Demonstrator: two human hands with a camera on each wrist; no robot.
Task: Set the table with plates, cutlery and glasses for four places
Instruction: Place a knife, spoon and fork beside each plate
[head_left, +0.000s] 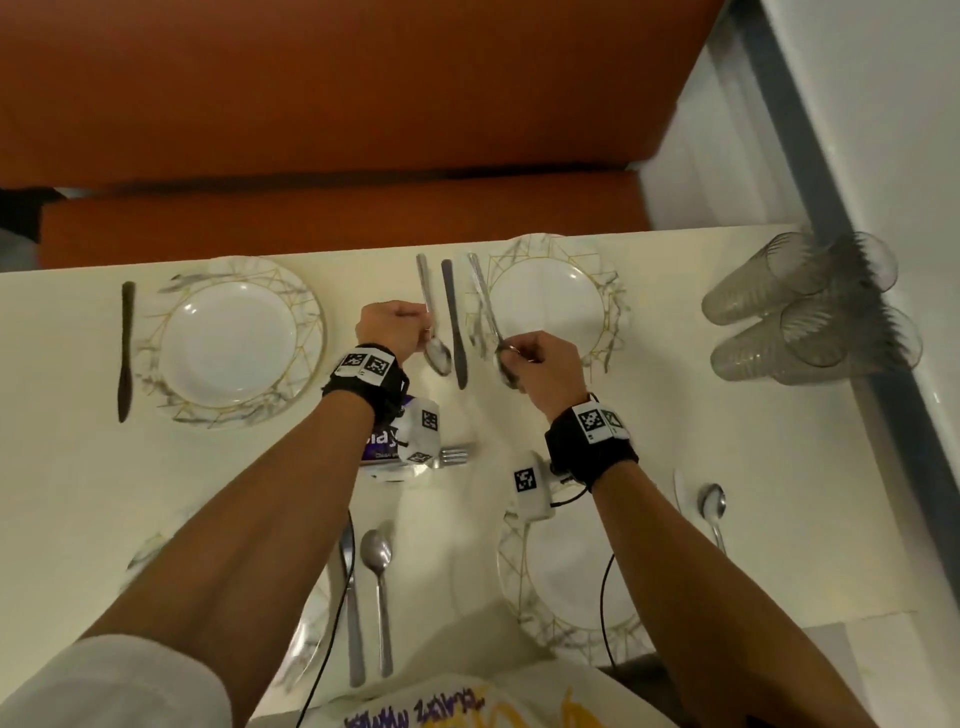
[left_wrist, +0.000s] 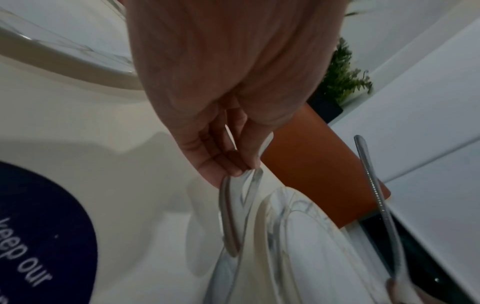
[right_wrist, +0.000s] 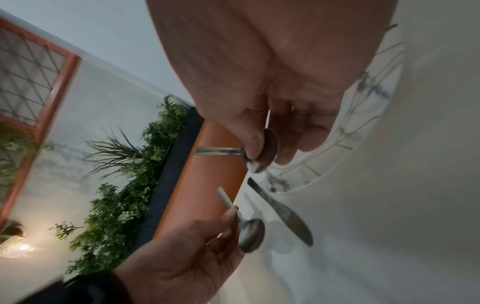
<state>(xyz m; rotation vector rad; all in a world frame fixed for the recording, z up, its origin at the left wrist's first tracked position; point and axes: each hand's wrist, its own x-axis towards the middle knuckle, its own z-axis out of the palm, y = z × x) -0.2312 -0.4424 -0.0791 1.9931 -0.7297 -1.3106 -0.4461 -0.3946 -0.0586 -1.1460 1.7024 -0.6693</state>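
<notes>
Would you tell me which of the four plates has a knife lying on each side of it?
The far left plate: one knife lies to its left and another to its right. No other plate shows that.

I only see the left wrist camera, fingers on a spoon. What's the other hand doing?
Observer: The right hand pinches a second spoon over the rim of the far right plate.
Child: Are the glasses set out?
Observer: Not yet. The glasses lie on their sides at the table's right end.
Child: Any knife on the other side?
Observer: Yes, a dark knife lies just left of the far left plate.
</notes>
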